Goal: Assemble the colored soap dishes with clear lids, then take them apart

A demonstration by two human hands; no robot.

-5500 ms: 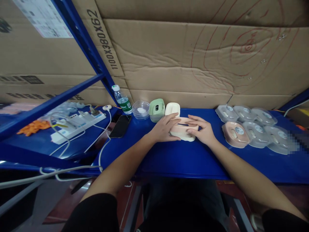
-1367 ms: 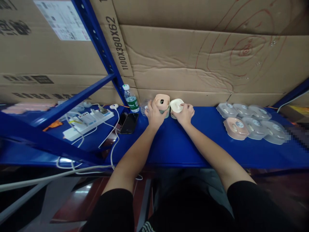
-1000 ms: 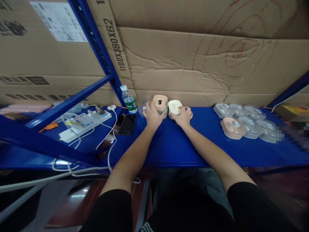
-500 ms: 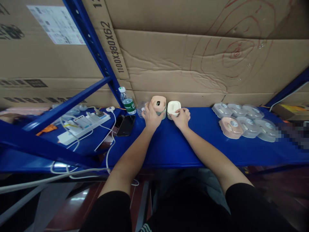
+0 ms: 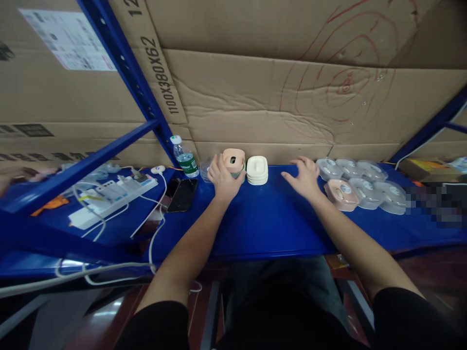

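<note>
My left hand (image 5: 224, 180) is wrapped around the near-left side of a stack of rounded-square plastic lids. Its top piece is a peach lid (image 5: 239, 154) with a dark slot, and a green edge shows lower down. Right beside it stands a stack of cream lids (image 5: 257, 170), which neither hand touches. My right hand (image 5: 305, 177) is open above the blue shelf, fingers spread and holding nothing. It is nearest to a group of clear-lidded containers on the right, among them a peach container (image 5: 342, 195). A clear round piece (image 5: 206, 170) is partly hidden behind my left hand.
On the left stand a water bottle (image 5: 185, 158), a black phone (image 5: 183, 195) and a white power strip (image 5: 113, 201) with cables. A blue post (image 5: 124, 63) rises at the left. Cardboard (image 5: 237, 87) backs the blue shelf (image 5: 270, 223). Another person's hand (image 5: 10, 179) shows at the far left.
My right hand has let go of the cream stack and moved right, opening towards the clear-lidded containers. My left hand stays at the peach lid stack. Another person's hand has appeared at far left.
</note>
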